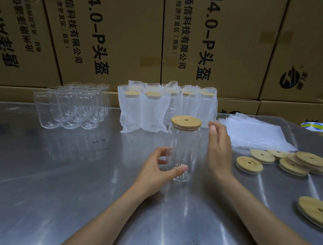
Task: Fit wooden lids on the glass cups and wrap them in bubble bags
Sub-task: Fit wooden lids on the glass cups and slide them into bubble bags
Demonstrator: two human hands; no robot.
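- Head view shows us a glass cup standing upright at the centre of the frame on the steel desk, with a wooden lid seated on its rim.
- Our left hand grips the lower part of the cup, thumb in front across the glass and fingers curled round the far side.
- Our right hand is just right of the cup, its grip apart: fingers straight and relaxed, clamped on nothing. We cannot tell whether it touches the glass.
- In the upper left of the frame we see a cluster of bare glass cups standing without lids.
- Just behind the held cup, at upper centre, we see lidded cups already in bubble bags, standing close together.
- Right of centre lies a flat stack of bubble bags.
- Loose wooden lids lie piled at the right, in front of that stack, and one more lid sits near the lower right edge.
- A roll of stickers shows at the right edge.
- Printed cardboard boxes fill the top of the frame.
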